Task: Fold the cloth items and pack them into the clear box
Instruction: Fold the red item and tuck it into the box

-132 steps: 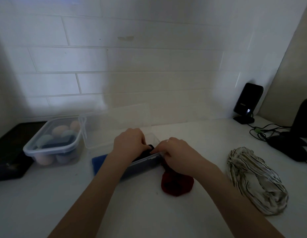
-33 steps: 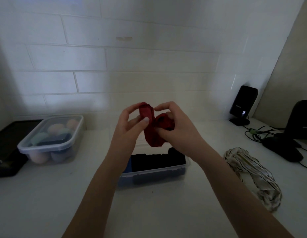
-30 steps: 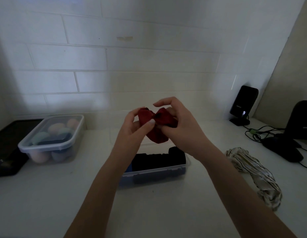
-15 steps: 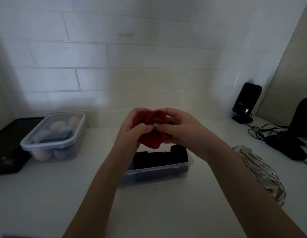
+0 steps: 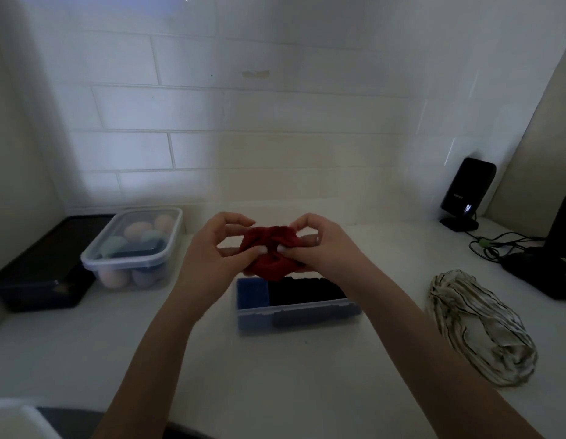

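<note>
White tabletop (image 5: 275, 375) against a white tiled wall (image 5: 243, 122), dim light; my left hand (image 5: 212, 255) and right hand (image 5: 322, 248) pinch a red cloth (image 5: 272, 251) above the clear box (image 5: 294, 315).

No writing is showing clearly enough to read. The black stand-up device (image 5: 467, 188) at the back right of the desk (image 5: 275, 369) is carrying a small pale mark on its front, probably a brand name, but it is coming out too small and blurred to make out. Just below that mark a little bright patch is glowing, with no readable shape. The wall tiles, the boxes and the cloths are bearing no lettering, labels or numbers that can be seen.
</note>
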Demonstrator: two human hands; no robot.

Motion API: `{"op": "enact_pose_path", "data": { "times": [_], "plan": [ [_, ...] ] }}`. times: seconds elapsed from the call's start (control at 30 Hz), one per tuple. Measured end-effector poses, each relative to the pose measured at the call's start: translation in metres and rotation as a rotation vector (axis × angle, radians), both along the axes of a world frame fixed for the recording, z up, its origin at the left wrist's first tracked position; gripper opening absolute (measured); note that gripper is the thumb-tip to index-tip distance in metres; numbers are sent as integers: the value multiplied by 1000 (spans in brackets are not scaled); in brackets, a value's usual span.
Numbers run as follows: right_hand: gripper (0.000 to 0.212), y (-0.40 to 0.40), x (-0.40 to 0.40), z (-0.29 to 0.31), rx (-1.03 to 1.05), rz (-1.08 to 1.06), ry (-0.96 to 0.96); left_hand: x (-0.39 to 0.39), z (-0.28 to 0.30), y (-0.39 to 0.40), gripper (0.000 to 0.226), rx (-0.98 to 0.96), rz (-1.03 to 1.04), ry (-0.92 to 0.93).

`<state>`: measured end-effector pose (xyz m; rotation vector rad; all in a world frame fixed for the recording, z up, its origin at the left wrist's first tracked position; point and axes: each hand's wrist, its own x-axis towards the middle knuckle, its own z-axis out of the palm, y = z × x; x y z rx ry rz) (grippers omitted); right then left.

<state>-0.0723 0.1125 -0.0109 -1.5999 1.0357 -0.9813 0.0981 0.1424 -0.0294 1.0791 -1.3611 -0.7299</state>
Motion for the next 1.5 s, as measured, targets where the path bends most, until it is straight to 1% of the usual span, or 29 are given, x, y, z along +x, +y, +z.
{"op": "enact_pose_path", "data": {
  "times": [0.07,0.17,0.27,0.3,0.33,0.4,0.47,0.57,0.63,0.7,0.77,0.83,0.9,0.97,1.07,1.2,1.33,1.43,1.5],
  "plan": [
    [19,-2,6,-8,-31,-30,149,5,-4,2,40,-12,45,-149],
    [18,-6,13,-20,-17,-19,396,8,-9,5,28,-43,84,-533],
    [18,-10,18,-25,-42,-27,550,10,-10,9,12,-31,129,-845],
    [19,-11,18,-26,-62,-43,586,12,-10,10,13,-27,148,-906],
    [20,-12,19,-28,-77,-61,617,14,-11,11,15,-20,153,-924],
    [19,-13,20,-31,-98,-80,671,19,-10,11,14,-24,131,-872],
    [21,-11,20,-34,-145,-73,680,21,-7,14,12,-17,91,-839],
    [28,-9,20,-36,-274,-46,602,19,-2,14,14,64,35,-903],
    [25,-9,20,-34,-334,-18,610,16,3,11,21,144,7,-968],
    [20,-10,22,-33,-327,24,618,12,8,8,31,200,-21,-1055],
    [20,-10,22,-32,-301,47,604,10,9,6,39,226,-27,-1116],
    [22,-11,19,-29,-248,54,550,6,8,5,42,227,-8,-1142],
    [25,-11,15,-26,-170,84,518,4,6,3,39,224,-2,-1147],
    [28,-9,13,-24,-124,131,564,1,4,1,32,248,-18,-1168],
    [33,-5,14,-21,-144,138,723,0,0,-6,25,293,-28,-1200],
    [26,-4,23,-20,-214,104,892,-2,-3,-13,25,321,4,-1249],
    [25,-3,31,-20,-237,30,1023,-6,-3,-15,24,330,13,-1298],
    [26,-2,34,-21,-271,19,1071,-9,-1,-14,26,347,32,-1325],
    [27,-2,32,-21,-260,40,1036,-10,0,-13,26,360,23,-1323]
  ]
}}
